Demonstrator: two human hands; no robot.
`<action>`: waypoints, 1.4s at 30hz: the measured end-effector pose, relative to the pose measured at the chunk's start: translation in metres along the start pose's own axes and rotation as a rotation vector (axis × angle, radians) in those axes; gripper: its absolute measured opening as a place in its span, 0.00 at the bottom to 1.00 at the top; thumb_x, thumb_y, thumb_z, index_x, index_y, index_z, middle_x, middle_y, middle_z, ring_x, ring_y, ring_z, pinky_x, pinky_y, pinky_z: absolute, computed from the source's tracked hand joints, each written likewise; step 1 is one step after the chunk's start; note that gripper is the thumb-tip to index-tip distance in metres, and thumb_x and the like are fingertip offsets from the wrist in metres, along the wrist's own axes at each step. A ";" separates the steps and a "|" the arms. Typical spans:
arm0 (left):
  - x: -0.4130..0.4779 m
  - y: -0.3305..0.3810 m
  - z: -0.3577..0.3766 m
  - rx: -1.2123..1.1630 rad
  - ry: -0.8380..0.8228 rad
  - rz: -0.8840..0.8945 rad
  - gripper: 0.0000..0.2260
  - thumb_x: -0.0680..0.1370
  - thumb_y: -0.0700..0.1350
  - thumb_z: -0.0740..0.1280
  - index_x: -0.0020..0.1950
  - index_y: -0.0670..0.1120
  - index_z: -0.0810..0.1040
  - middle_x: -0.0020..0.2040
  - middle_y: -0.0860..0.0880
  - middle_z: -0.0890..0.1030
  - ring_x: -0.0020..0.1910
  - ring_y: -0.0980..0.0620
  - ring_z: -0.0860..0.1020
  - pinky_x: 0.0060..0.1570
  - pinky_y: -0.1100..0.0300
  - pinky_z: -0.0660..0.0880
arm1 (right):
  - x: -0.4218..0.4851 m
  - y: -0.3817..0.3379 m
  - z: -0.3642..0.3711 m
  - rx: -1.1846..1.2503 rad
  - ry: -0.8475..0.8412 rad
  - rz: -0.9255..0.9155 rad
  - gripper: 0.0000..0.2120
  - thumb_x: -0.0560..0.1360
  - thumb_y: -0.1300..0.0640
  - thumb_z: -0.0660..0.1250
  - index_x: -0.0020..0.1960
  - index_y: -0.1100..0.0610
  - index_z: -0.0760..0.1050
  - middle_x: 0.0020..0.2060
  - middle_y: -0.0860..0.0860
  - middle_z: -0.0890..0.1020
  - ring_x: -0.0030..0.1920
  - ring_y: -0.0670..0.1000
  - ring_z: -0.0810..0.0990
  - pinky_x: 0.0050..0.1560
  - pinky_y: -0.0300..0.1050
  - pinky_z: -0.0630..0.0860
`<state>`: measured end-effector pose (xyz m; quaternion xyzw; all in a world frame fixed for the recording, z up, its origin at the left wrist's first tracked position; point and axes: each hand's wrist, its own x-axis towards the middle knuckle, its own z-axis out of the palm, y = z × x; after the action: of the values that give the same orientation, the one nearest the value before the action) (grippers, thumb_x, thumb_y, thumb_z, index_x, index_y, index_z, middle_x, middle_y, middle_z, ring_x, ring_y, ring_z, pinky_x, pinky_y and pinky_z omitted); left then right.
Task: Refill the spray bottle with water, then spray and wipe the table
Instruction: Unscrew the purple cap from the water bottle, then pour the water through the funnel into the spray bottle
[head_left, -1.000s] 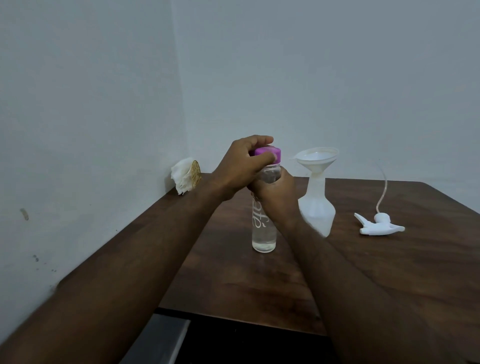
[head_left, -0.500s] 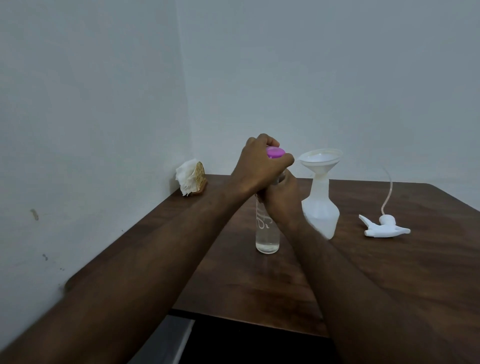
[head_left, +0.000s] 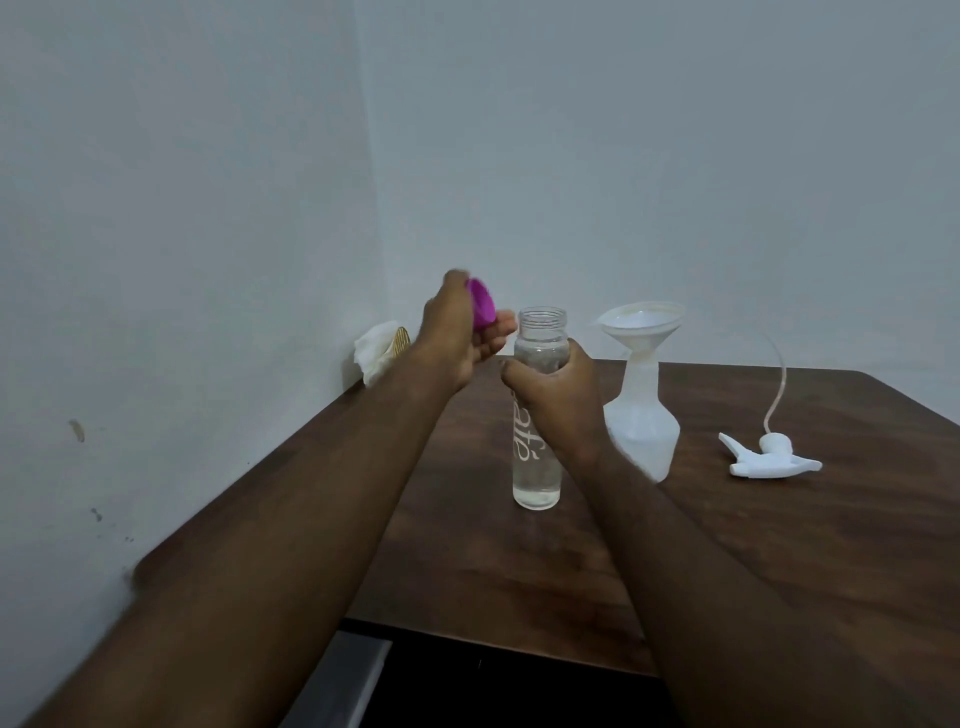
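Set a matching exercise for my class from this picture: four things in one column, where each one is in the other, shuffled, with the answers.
Things
1. purple cap
2. clear bottle
3. funnel
4. spray head

Places
A. lying on the table, to the right
B. held in the left hand
C. seated in the neck of the spray bottle
D. standing uncapped, gripped by the right hand

Pairs: 1-B, 2-D, 3-C, 4-A
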<state>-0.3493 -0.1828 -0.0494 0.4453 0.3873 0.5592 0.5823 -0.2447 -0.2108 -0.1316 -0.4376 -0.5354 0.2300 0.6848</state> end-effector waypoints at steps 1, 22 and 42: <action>0.003 -0.007 -0.009 -0.061 0.005 -0.073 0.15 0.81 0.54 0.55 0.57 0.42 0.68 0.37 0.38 0.83 0.31 0.48 0.79 0.32 0.60 0.74 | 0.000 0.000 0.000 -0.001 0.001 -0.002 0.09 0.62 0.55 0.72 0.40 0.55 0.74 0.30 0.47 0.79 0.31 0.47 0.78 0.36 0.45 0.75; 0.032 -0.123 -0.070 1.157 0.062 0.094 0.22 0.81 0.57 0.59 0.31 0.48 0.74 0.29 0.49 0.74 0.33 0.50 0.74 0.35 0.58 0.65 | -0.007 -0.001 0.001 -0.092 0.107 0.039 0.17 0.64 0.52 0.73 0.49 0.52 0.71 0.39 0.47 0.83 0.39 0.48 0.83 0.43 0.50 0.83; 0.012 -0.120 -0.054 0.722 0.225 0.531 0.20 0.81 0.52 0.60 0.39 0.37 0.77 0.35 0.40 0.78 0.32 0.52 0.73 0.33 0.55 0.68 | -0.035 0.001 -0.018 -0.245 0.014 0.009 0.19 0.74 0.48 0.72 0.60 0.50 0.69 0.49 0.44 0.81 0.47 0.40 0.81 0.46 0.35 0.77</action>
<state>-0.3629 -0.1634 -0.1790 0.6400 0.4903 0.5633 0.1809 -0.2392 -0.2438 -0.1515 -0.5221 -0.5527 0.1630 0.6288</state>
